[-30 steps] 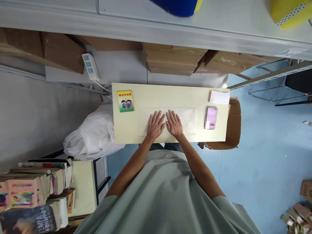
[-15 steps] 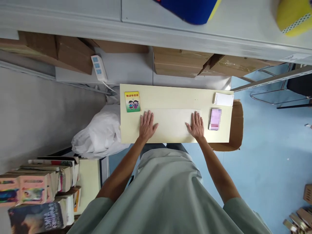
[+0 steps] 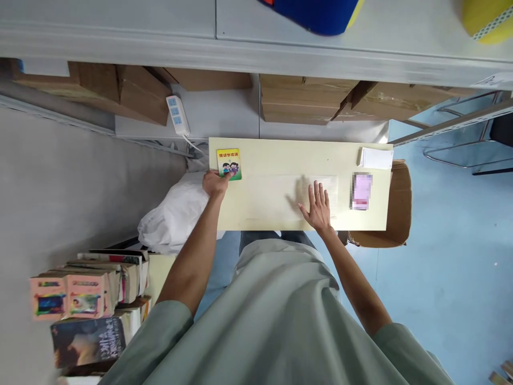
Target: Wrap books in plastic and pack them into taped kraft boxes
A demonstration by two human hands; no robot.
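Note:
At the left end of the narrow cream table [image 3: 288,155] lies a small yellow-and-green booklet [image 3: 228,156] with two cartoon children on its cover. My left hand [image 3: 215,183] grips its lower left corner, thumb on top of the cover and the other fingers curled out of sight by the edge. My right hand [image 3: 319,209] is open, fingers spread, just above a thin translucent sheet [image 3: 272,198] in the table's middle; its shadow falls on the sheet. Nothing is in that hand. To its right lies a pixelated pink-purple rectangular item [image 3: 361,191].
A stack of white paper [image 3: 377,158] sits at the table's far right corner. Cardboard boxes [image 3: 308,99] and a power strip [image 3: 178,115] are under the grey shelf [image 3: 240,51]. A white plastic bag [image 3: 172,214] and piled books [image 3: 88,294] are at left, an open carton [image 3: 398,203] at right.
My left hand has moved left from the sheet to the booklet and closed on its corner. My right hand has lifted off the sheet. The view has shifted slightly.

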